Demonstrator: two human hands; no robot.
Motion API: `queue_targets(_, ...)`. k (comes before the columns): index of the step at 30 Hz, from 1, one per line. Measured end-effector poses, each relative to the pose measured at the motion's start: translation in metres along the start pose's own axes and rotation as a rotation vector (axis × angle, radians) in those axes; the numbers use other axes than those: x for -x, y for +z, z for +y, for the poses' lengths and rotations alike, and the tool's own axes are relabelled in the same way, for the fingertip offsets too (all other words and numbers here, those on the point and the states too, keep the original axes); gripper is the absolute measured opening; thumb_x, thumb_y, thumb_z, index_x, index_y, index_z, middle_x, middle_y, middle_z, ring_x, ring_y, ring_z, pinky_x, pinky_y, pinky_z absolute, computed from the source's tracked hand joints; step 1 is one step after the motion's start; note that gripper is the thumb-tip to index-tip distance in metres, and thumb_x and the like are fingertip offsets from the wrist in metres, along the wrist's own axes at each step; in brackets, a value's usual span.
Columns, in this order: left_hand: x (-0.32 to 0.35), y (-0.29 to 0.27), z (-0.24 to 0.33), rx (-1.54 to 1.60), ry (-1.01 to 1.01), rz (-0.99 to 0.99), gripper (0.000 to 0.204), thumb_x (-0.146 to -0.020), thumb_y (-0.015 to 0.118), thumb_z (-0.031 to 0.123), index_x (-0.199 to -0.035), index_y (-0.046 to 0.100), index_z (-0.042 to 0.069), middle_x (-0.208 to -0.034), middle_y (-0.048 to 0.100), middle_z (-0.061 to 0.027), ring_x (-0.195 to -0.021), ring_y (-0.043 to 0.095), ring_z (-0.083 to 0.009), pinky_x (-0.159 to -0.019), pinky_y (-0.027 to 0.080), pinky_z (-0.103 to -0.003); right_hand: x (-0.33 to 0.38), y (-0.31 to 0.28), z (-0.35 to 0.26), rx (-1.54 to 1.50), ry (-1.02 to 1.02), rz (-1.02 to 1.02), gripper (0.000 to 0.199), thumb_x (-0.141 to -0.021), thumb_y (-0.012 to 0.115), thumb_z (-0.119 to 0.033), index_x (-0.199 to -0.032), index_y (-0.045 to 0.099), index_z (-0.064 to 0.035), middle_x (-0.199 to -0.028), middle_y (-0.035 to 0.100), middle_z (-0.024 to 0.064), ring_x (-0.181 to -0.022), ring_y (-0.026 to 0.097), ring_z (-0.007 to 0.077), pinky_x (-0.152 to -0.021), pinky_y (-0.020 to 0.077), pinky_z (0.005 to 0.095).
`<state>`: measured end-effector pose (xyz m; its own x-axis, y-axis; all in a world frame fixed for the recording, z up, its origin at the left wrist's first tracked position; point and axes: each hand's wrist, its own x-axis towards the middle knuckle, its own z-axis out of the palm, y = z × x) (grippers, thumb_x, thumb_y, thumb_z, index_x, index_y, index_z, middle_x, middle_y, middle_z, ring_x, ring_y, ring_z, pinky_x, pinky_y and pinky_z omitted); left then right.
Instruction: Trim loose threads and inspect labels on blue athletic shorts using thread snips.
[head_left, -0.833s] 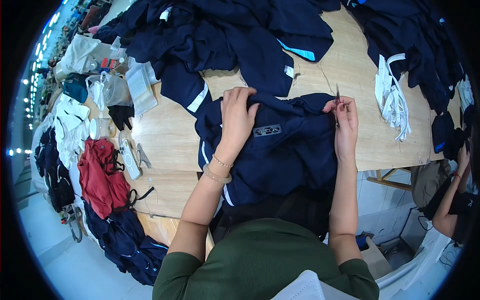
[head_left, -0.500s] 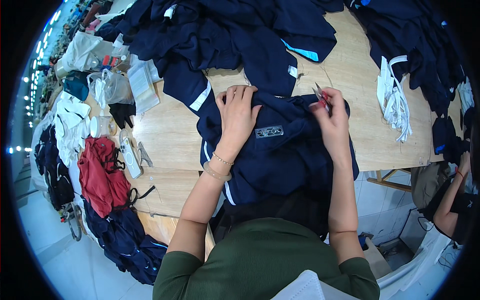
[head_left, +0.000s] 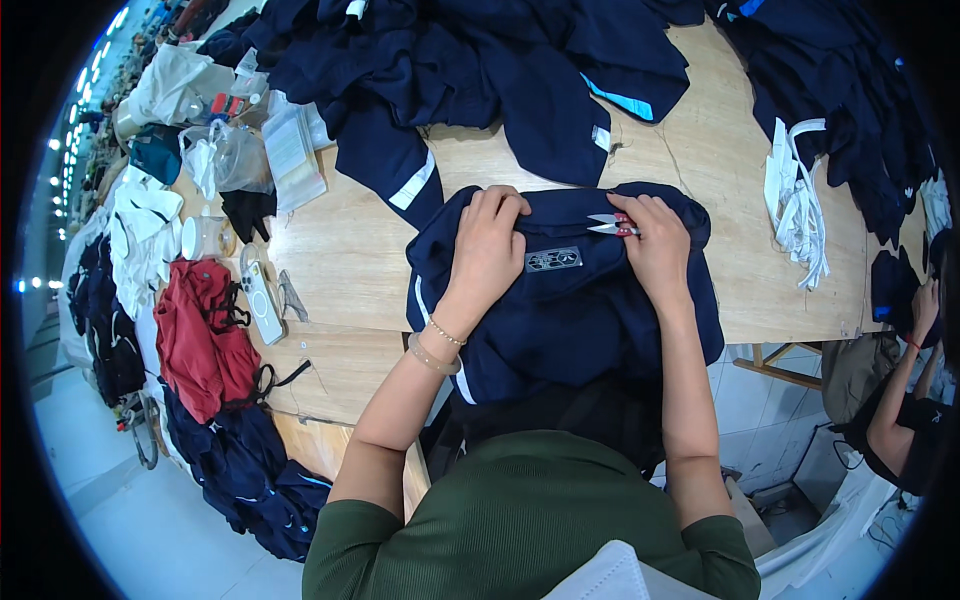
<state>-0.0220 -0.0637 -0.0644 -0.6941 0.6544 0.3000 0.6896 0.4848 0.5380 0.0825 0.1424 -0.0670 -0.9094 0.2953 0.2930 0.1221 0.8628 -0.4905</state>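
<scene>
Snips (head_left: 624, 224) now swing leftward, blades parted, gripped by right hand (head_left: 657, 248); left hand (head_left: 487, 246) pinches navy garment (head_left: 565, 325); keep cloth taut, tips clear.

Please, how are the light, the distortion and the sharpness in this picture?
Head view: small bluish-white lights glare along the upper-left rim; head view: the fisheye leaves a curved black border; head view: the small red-handled metal snips in the right hand look fairly sharp, while folds in the dark navy fabric garment sink into shadow.
</scene>
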Motion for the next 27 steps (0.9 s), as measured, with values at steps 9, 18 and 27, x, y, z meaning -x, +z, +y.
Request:
queue_targets(9,-0.008,0.012,0.015,0.034,-0.227,0.079,0.018,-0.08,0.073,0.016,-0.096,0.067,0.011,-0.1,0.058,-0.005,-0.1,0.053,-0.025,-0.086,0.035,-0.039,0.001,-0.007,-0.004,-0.072,0.069,-0.09,0.037,-0.072,0.064,0.004,-0.106,0.07,-0.0088,-0.081,0.06,0.007,-0.081,0.059,0.0262,-0.074,0.0484,0.036)
queue_targets(18,-0.015,0.03,0.023,-0.186,-0.175,0.128,0.008,-0.079,0.074,0.014,-0.087,0.07,0.013,-0.092,0.059,-0.0014,-0.096,0.052,-0.0215,-0.087,0.029,-0.044,-0.001,-0.008,-0.005,-0.077,0.096,-0.104,0.035,-0.074,0.065,0.003,-0.107,0.069,-0.0083,-0.084,0.061,0.0084,-0.084,0.061,0.0276,-0.076,0.0494,0.0366)
queue_targets(27,-0.017,0.023,0.019,-0.093,-0.193,0.196,0.002,-0.087,0.066,0.011,-0.086,0.066,0.009,-0.077,0.065,-0.0028,-0.079,0.062,-0.0191,-0.094,0.03,-0.047,-0.03,-0.033,-0.015,-0.561,0.322,-0.2,0.027,-0.085,0.073,-0.018,-0.101,0.058,-0.0016,-0.089,0.066,0.0128,-0.085,0.065,0.0225,-0.079,0.0488,0.0328)
